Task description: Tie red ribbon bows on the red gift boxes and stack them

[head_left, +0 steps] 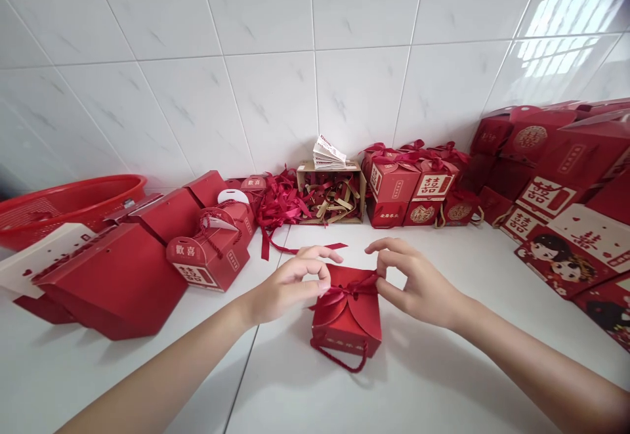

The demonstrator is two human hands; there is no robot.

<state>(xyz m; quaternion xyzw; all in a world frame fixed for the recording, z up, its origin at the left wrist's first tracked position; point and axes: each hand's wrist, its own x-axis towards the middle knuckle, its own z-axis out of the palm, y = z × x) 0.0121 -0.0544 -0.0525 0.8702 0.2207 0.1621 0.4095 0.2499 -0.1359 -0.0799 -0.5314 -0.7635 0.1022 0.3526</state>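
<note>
The red box (pixel 347 329) is standing on the white table (pixel 295 394), just in front of the person and between the two hands, with its rope handle (pixel 355 369) hanging down at the near side. The curved flaps on its top are folded inward and meet each other, so I judge that the folding of this box is done. Across these flaps lies a ribbon (pixel 339 295), and it looks already formed into a bow, at least partly. The left hand (pixel 290 283) is pinching the ribbon at one side between thumb and forefinger, and the right hand (pixel 418 283) is pinching it at the other side in the same way; the other fingers are bent loosely. What is left for this box is probably only to pull the bow firm and make it neat, but I cannot tell if the knot is tight. Near the wall, several small boxes (pixel 399 188) carry bows on top and seem finished. A pile of loose ribbons (pixel 280 205) lies beside the cardboard tray (pixel 364 201).
</note>
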